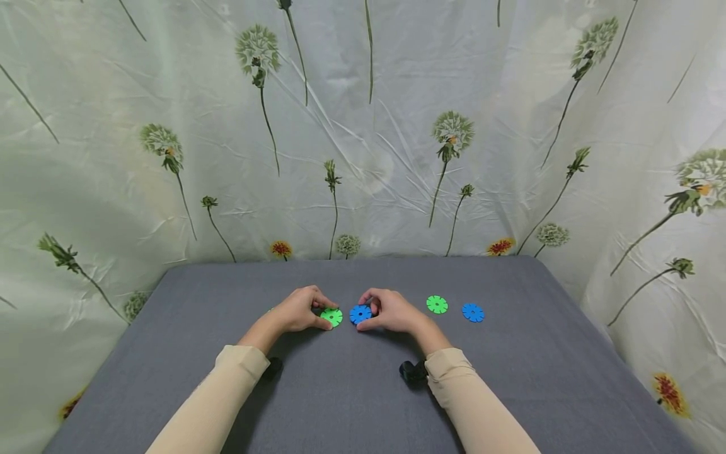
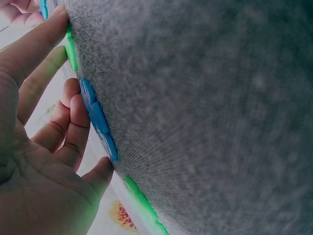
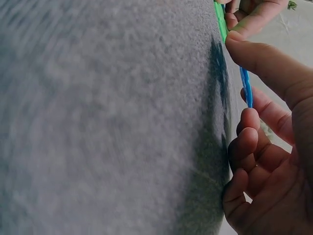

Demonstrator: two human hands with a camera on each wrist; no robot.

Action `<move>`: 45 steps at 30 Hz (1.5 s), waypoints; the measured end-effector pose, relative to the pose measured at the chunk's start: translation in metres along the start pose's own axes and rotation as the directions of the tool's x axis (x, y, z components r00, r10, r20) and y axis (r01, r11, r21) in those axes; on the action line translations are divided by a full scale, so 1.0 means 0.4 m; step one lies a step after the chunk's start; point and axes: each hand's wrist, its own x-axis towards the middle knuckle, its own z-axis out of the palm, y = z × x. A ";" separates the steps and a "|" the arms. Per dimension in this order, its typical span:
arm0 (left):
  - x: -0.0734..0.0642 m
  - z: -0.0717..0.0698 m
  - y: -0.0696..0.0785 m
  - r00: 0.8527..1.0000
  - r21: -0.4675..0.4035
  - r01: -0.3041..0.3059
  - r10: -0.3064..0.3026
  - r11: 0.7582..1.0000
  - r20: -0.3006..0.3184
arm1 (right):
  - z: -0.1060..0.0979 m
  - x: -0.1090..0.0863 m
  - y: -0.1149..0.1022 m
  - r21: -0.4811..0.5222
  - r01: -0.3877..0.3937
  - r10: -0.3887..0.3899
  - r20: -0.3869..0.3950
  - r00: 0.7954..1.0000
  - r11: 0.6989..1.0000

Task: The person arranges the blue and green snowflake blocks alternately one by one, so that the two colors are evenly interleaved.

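Note:
Near the middle of the table, my left hand [image 1: 297, 310] pinches a green notched plastic disc [image 1: 332, 317] between thumb and fingertip. Just to its right, my right hand [image 1: 391, 311] holds a blue notched disc [image 1: 360, 314] by its edges; a gap separates the two discs. In the left wrist view, a second blue disc [image 2: 100, 120] lies by the left hand's curled fingers, and another green disc [image 2: 146, 208] lies beyond it. The hand hides most of these in the head view. The right wrist view shows the held blue disc [image 3: 246, 87] edge-on between thumb and finger.
Right of the right hand lie a green disc [image 1: 437, 304] and a blue disc [image 1: 473, 312], apart from each other. Grey cloth covers the table [image 1: 340, 403]. A flower-printed curtain [image 1: 374, 126] hangs behind. Black devices [image 1: 413, 373] sit at both wrists.

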 end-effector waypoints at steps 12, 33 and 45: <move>0.000 -0.001 0.002 1.000 0.001 0.017 -0.017 1.000 0.006 | 0.010 0.005 -0.004 -0.015 -0.013 0.013 -0.005 1.000 1.000; -0.002 0.003 0.004 1.000 -0.004 0.028 -0.028 1.000 0.008 | 0.017 0.004 -0.008 -0.012 -0.040 0.040 -0.008 0.999 0.999; 0.002 0.003 -0.002 1.000 0.003 0.018 -0.019 1.000 0.016 | 0.015 0.010 -0.004 0.016 -0.048 0.048 0.005 0.999 0.999</move>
